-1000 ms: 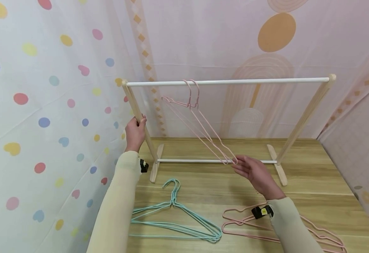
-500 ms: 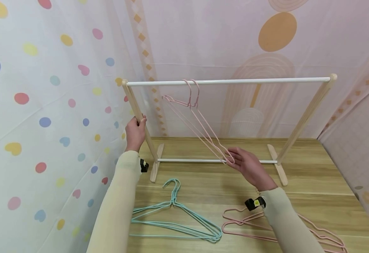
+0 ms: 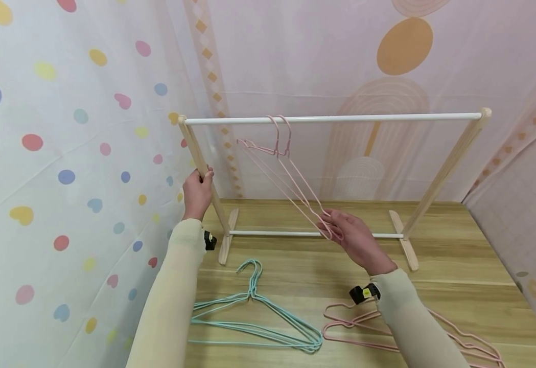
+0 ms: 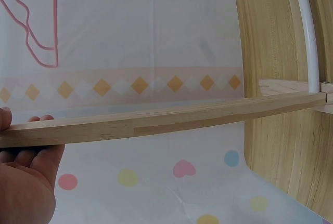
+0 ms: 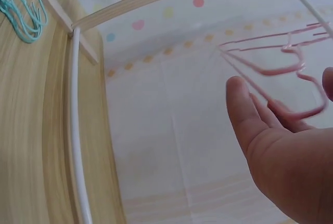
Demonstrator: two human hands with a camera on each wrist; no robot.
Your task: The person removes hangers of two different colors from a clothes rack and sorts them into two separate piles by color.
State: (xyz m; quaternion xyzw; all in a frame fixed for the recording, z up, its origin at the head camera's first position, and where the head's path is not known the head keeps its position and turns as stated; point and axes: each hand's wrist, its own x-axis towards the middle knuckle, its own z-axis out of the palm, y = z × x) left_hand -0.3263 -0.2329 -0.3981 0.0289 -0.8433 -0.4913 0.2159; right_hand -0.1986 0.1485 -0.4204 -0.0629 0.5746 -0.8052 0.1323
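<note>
My left hand [image 3: 197, 195] grips the left wooden post [image 3: 194, 148] of a small clothes rack partway up. In the left wrist view its fingers wrap around that post [image 4: 156, 121]. Two pink clothes hangers [image 3: 289, 137] hang by their hooks from the white top rail [image 3: 364, 118], left of its middle. My right hand [image 3: 357, 240] is at their lower right ends, its fingers extended behind the wires. In the right wrist view the pink hanger end [image 5: 312, 113] lies across the fingers, with the thumb held apart from it.
A stack of teal hangers [image 3: 252, 286] lies on the wooden table [image 3: 295, 278] in front of the rack. More pink hangers [image 3: 348, 323] lie to the right, partly under my right forearm. A white lower bar [image 3: 272, 233] joins the rack's feet. Patterned curtains hang behind and at both sides.
My right hand has moved left, farther onto the ends of the hanging pink hangers, which have shifted slightly left at the bottom. The left hand keeps its grip on the post.
</note>
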